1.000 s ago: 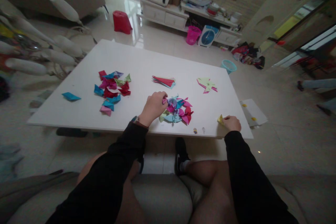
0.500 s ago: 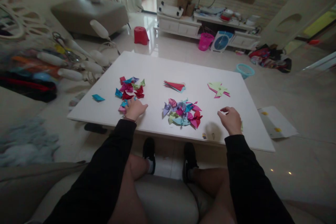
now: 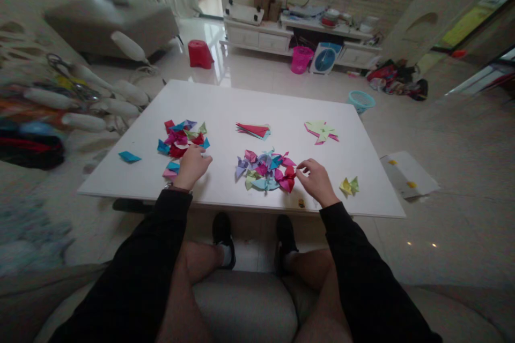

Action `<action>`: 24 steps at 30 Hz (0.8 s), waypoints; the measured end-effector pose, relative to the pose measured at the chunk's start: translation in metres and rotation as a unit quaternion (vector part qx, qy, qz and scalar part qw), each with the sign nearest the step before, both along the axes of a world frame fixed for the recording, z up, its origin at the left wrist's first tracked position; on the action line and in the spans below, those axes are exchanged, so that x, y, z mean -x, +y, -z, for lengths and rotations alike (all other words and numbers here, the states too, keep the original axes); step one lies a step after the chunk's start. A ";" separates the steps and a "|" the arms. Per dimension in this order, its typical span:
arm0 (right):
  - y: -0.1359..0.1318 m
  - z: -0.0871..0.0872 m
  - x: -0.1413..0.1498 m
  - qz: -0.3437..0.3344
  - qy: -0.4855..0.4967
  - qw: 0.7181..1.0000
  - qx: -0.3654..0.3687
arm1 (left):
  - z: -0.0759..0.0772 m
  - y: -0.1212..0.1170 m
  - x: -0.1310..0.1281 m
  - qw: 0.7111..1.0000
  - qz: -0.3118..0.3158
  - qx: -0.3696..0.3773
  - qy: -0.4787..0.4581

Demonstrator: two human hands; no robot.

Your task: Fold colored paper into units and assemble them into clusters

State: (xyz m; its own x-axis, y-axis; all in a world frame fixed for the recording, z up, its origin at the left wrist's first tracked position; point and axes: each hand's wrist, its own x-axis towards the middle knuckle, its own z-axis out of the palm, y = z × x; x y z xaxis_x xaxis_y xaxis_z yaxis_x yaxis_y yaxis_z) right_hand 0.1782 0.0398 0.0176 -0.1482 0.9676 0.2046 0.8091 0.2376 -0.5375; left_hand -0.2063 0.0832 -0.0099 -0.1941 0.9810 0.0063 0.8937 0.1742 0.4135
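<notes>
On the white table (image 3: 217, 104), my left hand (image 3: 193, 166) is over the near edge of a pile of folded origami paper pieces (image 3: 177, 136) in red, pink, blue, purple and green. Its thumb sticks out to the right, apart from the fingers, and the fingertips partly cover the pieces. My right hand (image 3: 316, 178) has its fingers bent and apart, with the tips beside a red origami crane (image 3: 288, 179). That crane sits at the right end of a cluster of multicoloured paper cranes (image 3: 263, 163). Whether the fingertips touch it is hard to make out.
A lone blue folded piece (image 3: 129, 156) lies at the left. Farther back are a stack of red and light-blue folded papers (image 3: 253, 129) and green and pink folded papers (image 3: 322, 129). Yellow-green pieces (image 3: 349, 186) lie at the right, near the table's front edge.
My right hand has moved left from the table's right side to the crane cluster, uncovering the yellow-green pieces. My left hand has shifted slightly up the pile. The view has turned a little right.
</notes>
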 end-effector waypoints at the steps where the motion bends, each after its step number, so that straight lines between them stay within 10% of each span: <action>1: -0.004 -0.003 0.010 -0.036 0.012 0.999 0.002 | -0.003 0.001 -0.010 0.999 0.023 -0.027 -0.028; 10: -0.003 -0.004 0.041 -0.011 0.252 0.967 0.037 | -0.019 -0.029 -0.130 0.918 0.322 -0.160 -0.169; 16: -0.004 -0.002 0.038 -0.002 0.385 0.908 0.167 | -0.017 -0.037 -0.161 0.908 0.336 -0.146 -0.204; 24: -0.012 -0.009 0.039 -0.012 0.311 0.942 0.126 | -0.014 -0.037 -0.166 0.913 0.311 -0.159 -0.213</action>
State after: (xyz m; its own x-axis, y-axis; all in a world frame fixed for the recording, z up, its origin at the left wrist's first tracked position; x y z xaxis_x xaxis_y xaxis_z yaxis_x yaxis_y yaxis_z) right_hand 0.1394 0.0275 0.0263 -0.0976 0.9949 0.0239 0.3146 0.0536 -0.9477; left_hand -0.0398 0.0467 0.0037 0.3473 0.8645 0.3634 0.5252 -0.5004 0.6883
